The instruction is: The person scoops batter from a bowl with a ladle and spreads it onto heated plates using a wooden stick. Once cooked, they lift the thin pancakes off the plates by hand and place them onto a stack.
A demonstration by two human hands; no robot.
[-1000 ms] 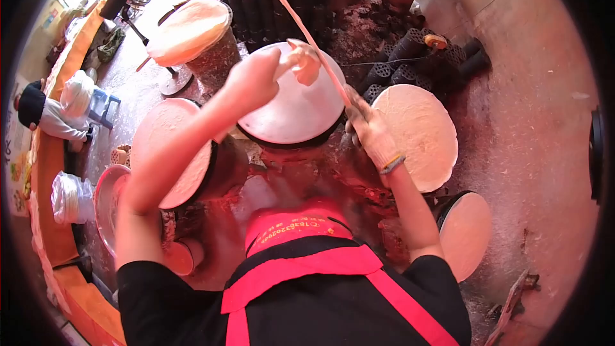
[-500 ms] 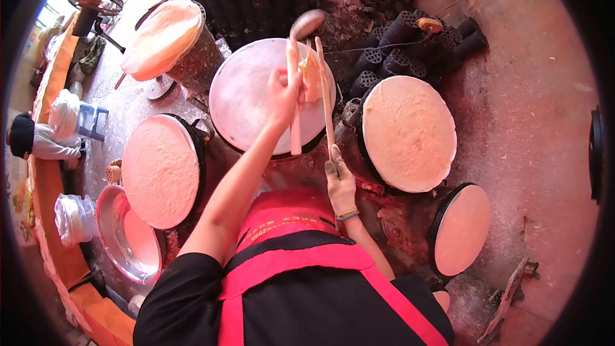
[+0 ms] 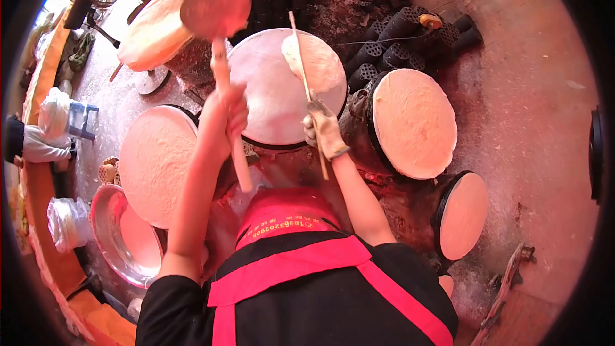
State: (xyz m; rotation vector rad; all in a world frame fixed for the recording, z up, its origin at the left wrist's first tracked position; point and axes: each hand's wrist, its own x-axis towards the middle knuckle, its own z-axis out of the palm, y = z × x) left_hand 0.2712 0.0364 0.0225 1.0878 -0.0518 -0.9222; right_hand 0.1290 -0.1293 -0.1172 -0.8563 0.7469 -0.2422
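My bare left hand (image 3: 227,110) is wrapped round the wooden handle of a large round ladle (image 3: 216,8), raised over the far left edge of the middle griddle (image 3: 262,90). My right hand (image 3: 325,131), in a pale work glove, grips a long thin wooden spreading stick (image 3: 300,64). The stick slants across the griddle, its far part over a pool of pale batter (image 3: 319,67) on the right side. The batter covers only part of the surface. The ladle is slightly blurred.
Batter-covered griddles stand at right (image 3: 415,125), lower right (image 3: 464,216) and left (image 3: 160,163). A metal basin (image 3: 106,243) of batter sits lower left. A thin sheet (image 3: 150,32) lies upper left. Coal briquettes (image 3: 400,29) are stacked behind. A person's sleeve (image 3: 45,144) shows far left.
My left hand has swung the ladle up and to the left, away from the griddle. A batter pool now lies there. My right hand has moved forward and left with the stick.
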